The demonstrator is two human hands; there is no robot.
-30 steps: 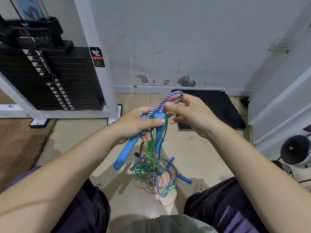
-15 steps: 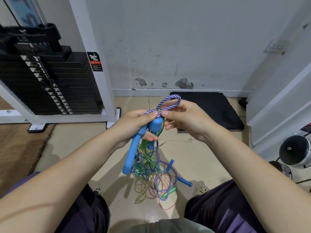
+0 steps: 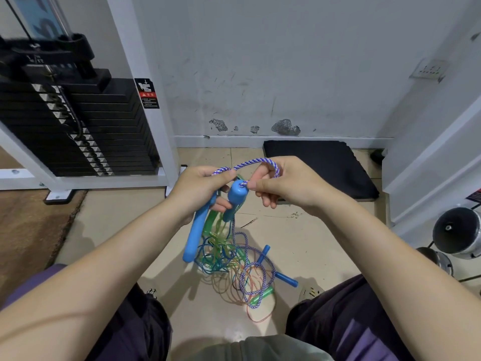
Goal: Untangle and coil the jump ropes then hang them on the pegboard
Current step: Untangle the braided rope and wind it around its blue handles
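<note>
My left hand grips two light-blue handles: its thumb pins the blue-and-white braided rope against the forefinger at the top, while the lower fingers curl round the long blue handle, which hangs tilted down and to the left. My right hand pinches the same braided rope between thumb and forefinger just where it leaves the cap of the second blue handle; the rope then arches up over my right forefinger and back across to my left thumb, forming a short loop between the two hands. The second handle hangs nearly upright, its lower part crossed by my left fingers.

Below the hands, green, blue and orange translucent cords drop from my left grip into a tangle of jump ropes lying on the tiled floor between my knees. In that tangle the braided rope makes several loops, and three more handles show: two blue handles to the right and a green handle toward the near edge.

Beyond the hands, a black mat lies on the floor against the scuffed white wall. At the left stands a white-framed weight stack of black plates. At the right edge are chrome dumbbell ends. A brown carpet borders the tiles at the left.
</note>
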